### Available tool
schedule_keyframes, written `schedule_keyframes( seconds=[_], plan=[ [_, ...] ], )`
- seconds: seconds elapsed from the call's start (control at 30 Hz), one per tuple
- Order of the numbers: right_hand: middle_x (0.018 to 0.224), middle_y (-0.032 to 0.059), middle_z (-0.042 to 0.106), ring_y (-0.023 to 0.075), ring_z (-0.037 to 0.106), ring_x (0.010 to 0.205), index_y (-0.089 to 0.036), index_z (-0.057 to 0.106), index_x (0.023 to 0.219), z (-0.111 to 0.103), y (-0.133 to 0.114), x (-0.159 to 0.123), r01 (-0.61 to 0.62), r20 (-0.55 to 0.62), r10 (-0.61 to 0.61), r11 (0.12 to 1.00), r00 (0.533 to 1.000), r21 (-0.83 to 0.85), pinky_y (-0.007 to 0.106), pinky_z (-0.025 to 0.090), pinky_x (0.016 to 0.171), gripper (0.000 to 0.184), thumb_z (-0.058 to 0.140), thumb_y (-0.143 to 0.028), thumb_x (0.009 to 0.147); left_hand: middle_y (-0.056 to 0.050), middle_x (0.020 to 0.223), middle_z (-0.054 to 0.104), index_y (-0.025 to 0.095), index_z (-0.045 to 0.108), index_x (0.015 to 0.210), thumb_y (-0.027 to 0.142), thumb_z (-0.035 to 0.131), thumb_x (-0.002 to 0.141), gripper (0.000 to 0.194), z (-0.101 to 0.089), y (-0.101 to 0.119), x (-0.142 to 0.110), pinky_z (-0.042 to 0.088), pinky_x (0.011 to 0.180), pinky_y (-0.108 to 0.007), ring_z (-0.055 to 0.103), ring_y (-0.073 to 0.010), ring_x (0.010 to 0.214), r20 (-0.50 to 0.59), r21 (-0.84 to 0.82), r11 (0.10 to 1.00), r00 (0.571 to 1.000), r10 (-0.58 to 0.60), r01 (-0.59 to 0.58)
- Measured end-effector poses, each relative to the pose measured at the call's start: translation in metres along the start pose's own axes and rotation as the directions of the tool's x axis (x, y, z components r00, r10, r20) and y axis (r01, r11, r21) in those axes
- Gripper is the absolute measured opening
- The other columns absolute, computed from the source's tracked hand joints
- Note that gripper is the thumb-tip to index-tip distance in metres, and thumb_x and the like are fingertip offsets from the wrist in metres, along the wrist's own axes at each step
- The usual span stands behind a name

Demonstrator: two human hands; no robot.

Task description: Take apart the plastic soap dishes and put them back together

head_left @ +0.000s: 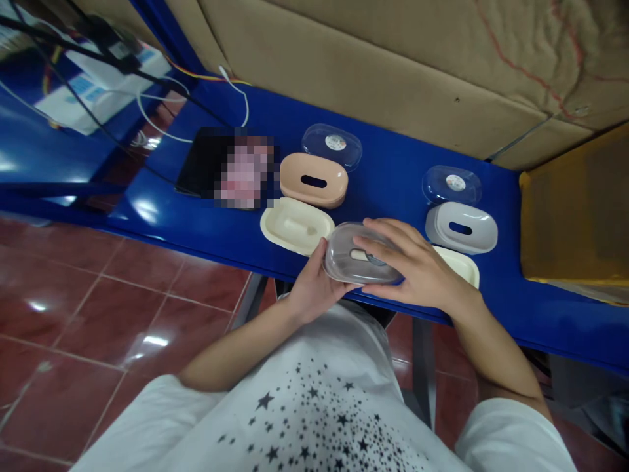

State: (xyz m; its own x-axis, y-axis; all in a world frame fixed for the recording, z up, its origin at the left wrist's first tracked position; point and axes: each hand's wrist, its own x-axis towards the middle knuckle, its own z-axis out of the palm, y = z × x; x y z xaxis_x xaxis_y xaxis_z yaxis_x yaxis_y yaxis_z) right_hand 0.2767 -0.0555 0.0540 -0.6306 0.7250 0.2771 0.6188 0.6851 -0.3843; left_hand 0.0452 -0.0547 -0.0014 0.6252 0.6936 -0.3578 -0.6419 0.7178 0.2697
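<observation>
Between my two hands is a grey oval soap box (341,255) with a clear lid, held over the table's front edge. My left hand (314,285) grips its left end and underside, thumb up along the side. Across the top and right end curve the fingers of my right hand (415,262), partly covering a round sticker on the lid. Just left lies a cream oval tray (280,226), behind it a peach slotted soap dish (289,174) and a clear lid (317,145). A second cream tray (464,267) is partly hidden by my right wrist, near a pale grey slotted dish (484,229) and another clear lid (437,187).
The blue table (393,170) runs along a cardboard wall (344,59). A dark flat device (201,160) with a blurred-out area lies at the left. A cardboard box (574,210) stands at the right. Cables and white boxes (78,105) are at the far left.
</observation>
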Motion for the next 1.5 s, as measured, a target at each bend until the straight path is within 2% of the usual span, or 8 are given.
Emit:
schedule_keyframes(
  seconds=[0.17, 0.43, 0.57, 0.67, 0.87, 1.0, 1.23, 1.5],
  plan=[
    [0.171, 0.0137, 0.052, 0.0385, 0.051, 0.157, -0.032, 0.047, 0.168, 0.001, -0.002, 0.0, -0.005, 0.007, 0.005, 1.0, 1.0, -0.013, 0.064, 0.046, 0.128, 0.076, 0.078, -0.049, 0.101, -0.007, 0.137, 0.079, 0.027, 0.064, 0.153, 0.054, 0.044, 0.116, 0.05, -0.003, -0.001, 0.0, 0.055, 0.119, -0.045, 0.067, -0.028, 0.141, -0.018, -0.027, 0.999, 1.0, -0.017, 0.017],
    [0.176, 0.0149, 0.044, 0.0389, 0.044, 0.162, -0.033, 0.038, 0.173, 0.001, 0.005, -0.001, -0.013, 0.033, 0.009, 0.994, 0.999, 0.113, 0.065, 0.044, 0.129, 0.084, 0.077, -0.051, 0.101, -0.005, 0.129, 0.082, 0.026, 0.07, 0.145, 0.053, 0.045, 0.116, 0.047, -0.005, -0.001, 0.001, 0.061, 0.103, -0.032, 0.075, -0.0215, 0.126, -0.008, -0.02, 1.0, 1.0, -0.004, 0.004],
    [0.175, 0.0144, 0.045, 0.0389, 0.047, 0.16, -0.035, 0.038, 0.173, 0.002, 0.006, -0.002, -0.024, 0.021, 0.022, 0.991, 1.0, 0.128, 0.065, 0.045, 0.129, 0.083, 0.077, -0.05, 0.101, -0.008, 0.135, 0.08, 0.024, 0.069, 0.148, 0.057, 0.042, 0.116, 0.053, -0.005, -0.002, 0.001, 0.06, 0.107, -0.037, 0.073, -0.0249, 0.132, 0.013, 0.021, 1.0, 1.0, -0.006, 0.006],
    [0.175, 0.0143, 0.045, 0.0398, 0.046, 0.159, -0.036, 0.037, 0.174, 0.002, 0.005, -0.001, -0.022, 0.02, 0.02, 0.994, 1.0, 0.11, 0.066, 0.046, 0.128, 0.085, 0.077, -0.05, 0.101, -0.009, 0.137, 0.078, 0.023, 0.07, 0.146, 0.059, 0.04, 0.116, 0.055, -0.004, -0.002, 0.001, 0.062, 0.104, -0.036, 0.074, -0.0249, 0.13, 0.021, 0.043, 0.999, 1.0, 0.007, -0.008],
    [0.175, 0.0158, 0.044, 0.0392, 0.045, 0.16, -0.033, 0.038, 0.174, 0.003, 0.007, -0.001, -0.012, 0.021, 0.01, 0.994, 1.0, 0.109, 0.064, 0.045, 0.129, 0.085, 0.077, -0.05, 0.101, -0.009, 0.135, 0.079, 0.023, 0.07, 0.144, 0.059, 0.038, 0.116, 0.055, -0.003, -0.002, 0.001, 0.065, 0.101, -0.036, 0.076, -0.0247, 0.127, 0.027, 0.036, 0.999, 1.0, -0.005, 0.004],
    [0.175, 0.0147, 0.044, 0.0391, 0.046, 0.16, -0.036, 0.038, 0.174, 0.004, 0.009, -0.002, -0.058, 0.034, 0.053, 0.988, 0.998, 0.143, 0.064, 0.047, 0.128, 0.082, 0.075, -0.052, 0.102, -0.011, 0.133, 0.08, 0.022, 0.07, 0.143, 0.06, 0.037, 0.116, 0.057, -0.003, 0.0, 0.001, 0.066, 0.104, -0.042, 0.075, -0.028, 0.129, 0.033, 0.052, 0.999, 0.999, -0.009, 0.008],
    [0.176, 0.0138, 0.043, 0.042, 0.045, 0.161, -0.037, 0.035, 0.175, 0.003, 0.008, -0.002, -0.126, 0.05, 0.118, 0.975, 0.992, 0.184, 0.065, 0.045, 0.13, 0.09, 0.077, -0.059, 0.098, -0.013, 0.15, 0.072, 0.023, 0.062, 0.154, 0.054, 0.042, 0.116, 0.053, -0.001, 0.002, -0.002, 0.06, 0.117, -0.051, 0.059, -0.0339, 0.151, 0.019, 0.044, 0.999, 1.0, 0.002, -0.003],
    [0.175, 0.0156, 0.044, 0.042, 0.044, 0.162, -0.036, 0.035, 0.175, 0.001, 0.014, -0.002, -0.096, 0.046, 0.087, 0.968, 0.995, 0.232, 0.065, 0.045, 0.129, 0.096, 0.081, -0.06, 0.095, -0.013, 0.151, 0.072, 0.023, 0.066, 0.15, 0.056, 0.052, 0.112, 0.053, -0.003, 0.0, -0.003, 0.061, 0.115, -0.05, 0.06, -0.0359, 0.15, 0.047, 0.121, 0.992, 0.999, 0.021, -0.027]
  ],
)
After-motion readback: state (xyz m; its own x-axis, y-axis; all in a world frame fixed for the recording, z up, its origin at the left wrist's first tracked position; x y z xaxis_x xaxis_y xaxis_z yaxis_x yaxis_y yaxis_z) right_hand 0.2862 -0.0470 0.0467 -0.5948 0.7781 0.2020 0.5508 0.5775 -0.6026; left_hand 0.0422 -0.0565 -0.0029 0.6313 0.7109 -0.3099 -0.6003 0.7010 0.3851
